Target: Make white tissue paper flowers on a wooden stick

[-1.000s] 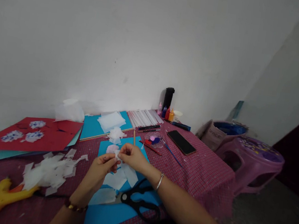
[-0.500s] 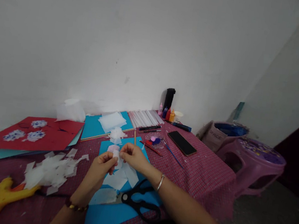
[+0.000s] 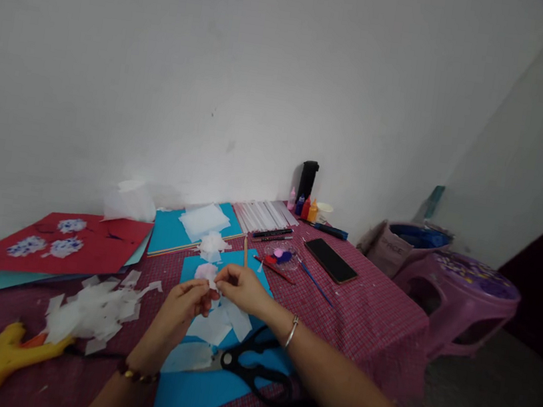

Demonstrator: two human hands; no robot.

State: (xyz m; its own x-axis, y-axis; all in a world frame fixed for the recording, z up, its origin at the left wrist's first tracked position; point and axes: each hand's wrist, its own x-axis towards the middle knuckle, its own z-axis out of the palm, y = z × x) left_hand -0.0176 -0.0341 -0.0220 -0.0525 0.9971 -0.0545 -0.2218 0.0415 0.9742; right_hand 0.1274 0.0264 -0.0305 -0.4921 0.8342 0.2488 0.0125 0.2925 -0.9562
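Between my two hands is a small piece of white tissue paper (image 3: 212, 284), pinched by the fingertips of both. My left hand (image 3: 185, 304), with a beaded bracelet at the wrist, is closed on its left side. From the right, my right hand (image 3: 241, 287), with a silver bangle, grips the other side. Beneath them lies a blue sheet of paper (image 3: 193, 398), with larger white tissue pieces (image 3: 214, 325) on it. A pale pink tissue puff (image 3: 206, 271) sits just beyond my fingers. Black-handled scissors (image 3: 249, 362) rest on the blue sheet nearer to me.
At left are a pile of white tissue squares (image 3: 89, 312), a yellow glue gun (image 3: 7, 355) and a red sheet (image 3: 114, 245) with blue-white flowers. Phone (image 3: 330, 260), paintbrush (image 3: 315, 280), paint bottles (image 3: 306, 207) and white strips (image 3: 264, 216) lie to the right and back. A pink stool (image 3: 460, 297) stands beyond.
My fingertips have drawn closer together around the tissue piece, and less of it shows. My left fingers have turned slightly. Other things on the table stay where they were.
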